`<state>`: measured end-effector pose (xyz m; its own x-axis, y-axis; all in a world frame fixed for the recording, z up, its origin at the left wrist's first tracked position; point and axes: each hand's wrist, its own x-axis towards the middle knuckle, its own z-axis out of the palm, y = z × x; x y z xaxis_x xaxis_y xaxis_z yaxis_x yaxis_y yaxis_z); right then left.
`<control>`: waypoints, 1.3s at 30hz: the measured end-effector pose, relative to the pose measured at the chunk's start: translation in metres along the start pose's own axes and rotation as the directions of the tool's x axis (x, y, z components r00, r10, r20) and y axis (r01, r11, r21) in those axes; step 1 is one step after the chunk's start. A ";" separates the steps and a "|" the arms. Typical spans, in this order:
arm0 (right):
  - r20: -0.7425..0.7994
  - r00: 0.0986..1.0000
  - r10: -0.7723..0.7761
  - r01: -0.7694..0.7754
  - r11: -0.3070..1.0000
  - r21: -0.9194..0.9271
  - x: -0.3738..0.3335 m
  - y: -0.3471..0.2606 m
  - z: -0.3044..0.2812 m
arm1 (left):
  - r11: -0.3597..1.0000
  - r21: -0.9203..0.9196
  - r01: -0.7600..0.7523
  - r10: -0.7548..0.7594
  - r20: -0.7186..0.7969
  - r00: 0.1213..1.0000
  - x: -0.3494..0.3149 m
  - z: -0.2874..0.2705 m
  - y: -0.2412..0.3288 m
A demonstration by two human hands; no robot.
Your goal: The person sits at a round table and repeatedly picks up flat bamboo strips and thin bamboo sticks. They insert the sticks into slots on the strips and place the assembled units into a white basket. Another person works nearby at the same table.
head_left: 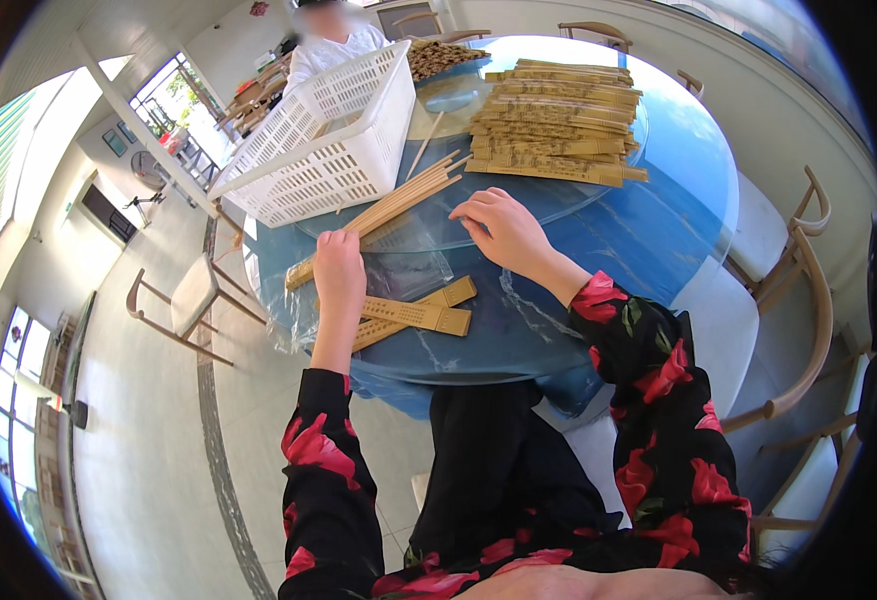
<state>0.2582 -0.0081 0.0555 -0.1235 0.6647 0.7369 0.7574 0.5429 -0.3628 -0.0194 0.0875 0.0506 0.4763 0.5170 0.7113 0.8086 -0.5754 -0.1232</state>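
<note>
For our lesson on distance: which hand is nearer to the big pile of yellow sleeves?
Right. The right hand is just short of the pile, on the person's side; the left hand is farther off, to the left, at the wooden sticks.

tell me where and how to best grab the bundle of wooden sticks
Probably around the middle of the bundle of wooden sticks, with the right hand coming from the right and above. The sticks are long, thin and close together on a slant, spreading at their far ends; the left hand is by the near end, so the middle looks the freer, tidier grip.
</note>
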 end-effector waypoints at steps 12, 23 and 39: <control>-0.014 0.998 -0.060 0.060 0.997 -0.053 -0.002 -0.008 -0.001 | 0.992 0.005 -0.129 0.126 0.158 0.979 0.029 0.007 -0.018; 0.192 0.930 -0.313 0.362 0.864 -0.348 -0.002 -0.016 0.000 | 0.939 -0.344 -0.012 -0.008 -0.057 0.998 -0.029 -0.074 0.079; 0.136 0.990 -0.024 0.066 0.947 -0.313 -0.006 -0.015 -0.007 | 0.632 -0.733 0.253 0.023 0.344 0.939 -0.053 -0.068 0.081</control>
<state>0.2522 -0.0235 0.0609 -0.2280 0.7152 0.6607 0.9101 0.3978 -0.1165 -0.0024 -0.0297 0.0501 0.5849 0.6897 0.4269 0.3782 -0.6975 0.6087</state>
